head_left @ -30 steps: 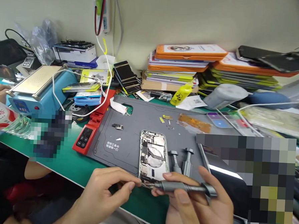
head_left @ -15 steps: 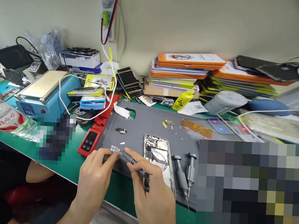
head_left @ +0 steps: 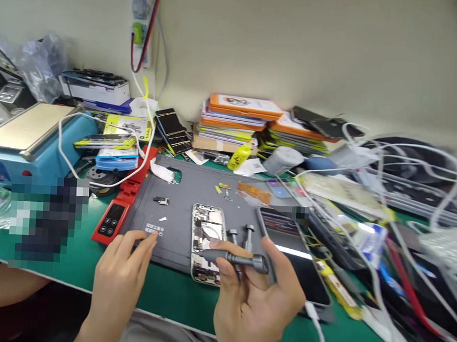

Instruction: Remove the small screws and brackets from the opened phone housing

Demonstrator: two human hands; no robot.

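My right hand (head_left: 262, 292) is closed around a grey precision screwdriver (head_left: 242, 260), held nearly level with its tip pointing left over the opened phone (head_left: 196, 263). That phone lies on the grey repair mat (head_left: 181, 194), its inner parts exposed; whether the tip touches it I cannot tell. Left of it, my left hand (head_left: 122, 265) is pinched above the mat's front edge; what its fingertips hold, if anything, is too small to name. Behind my right hand, two more screwdrivers (head_left: 249, 233) are partly hidden. A small dark phone part (head_left: 161, 200) and a tiny white piece (head_left: 162, 219) lie nearby.
A red device with buttons (head_left: 111, 220) borders the mat on the left, near a blue heating plate machine (head_left: 41, 151). To the right lie a dark-screened phone (head_left: 295, 256), white cables (head_left: 376, 270) and cluttered tools. Stacked orange cases (head_left: 243, 110) stand by the wall.
The view has swung right. My right hand has drawn the screwdriver away from my left fingertips and over the opened phone. My left hand remains pinched.
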